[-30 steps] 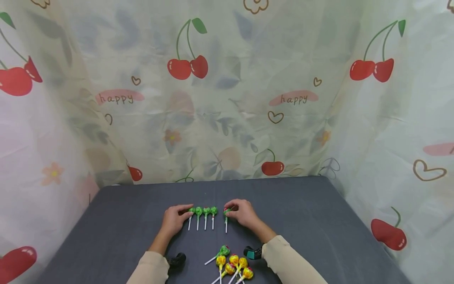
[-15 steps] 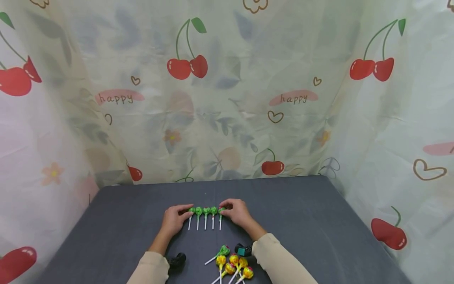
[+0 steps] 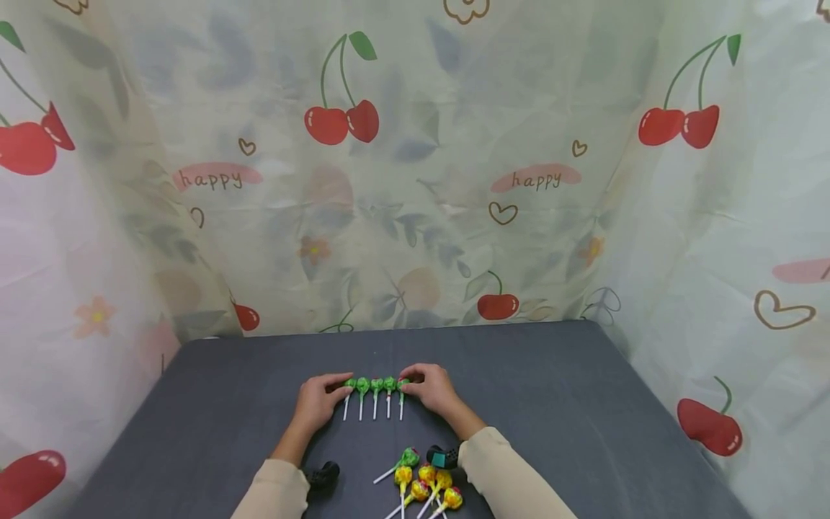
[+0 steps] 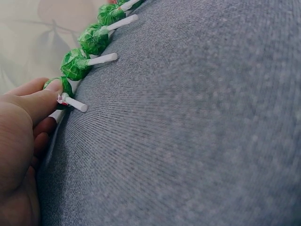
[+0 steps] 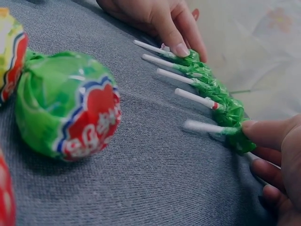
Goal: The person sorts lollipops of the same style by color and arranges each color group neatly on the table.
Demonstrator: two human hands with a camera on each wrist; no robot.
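Note:
Several green-wrapped lollipops point(image 3: 363, 386) lie side by side in a row on the dark grey table, white sticks toward the person. My left hand point(image 3: 317, 402) pinches the wrapped head of the leftmost lollipop point(image 4: 65, 87) between thumb and fingers. At the other end of the row, my right hand point(image 3: 433, 389) pinches the head of the rightmost lollipop point(image 5: 241, 141), its thumb on the wrapper. That head sits right against its neighbour in the right wrist view. The heads between the two hands form a nearly straight line.
Nearer the person lies another green lollipop point(image 3: 408, 457) beside a loose pile of yellow lollipops point(image 3: 403, 476). The grey cloth-covered table point(image 3: 551, 418) meets a cherry-patterned curtain point(image 3: 415, 216) at the back and sides. Black wrist devices sit on both wrists.
My right hand has slid its green lollipop leftward to the row's end, closing the gap beside it. My left hand has stayed on the leftmost lollipop.

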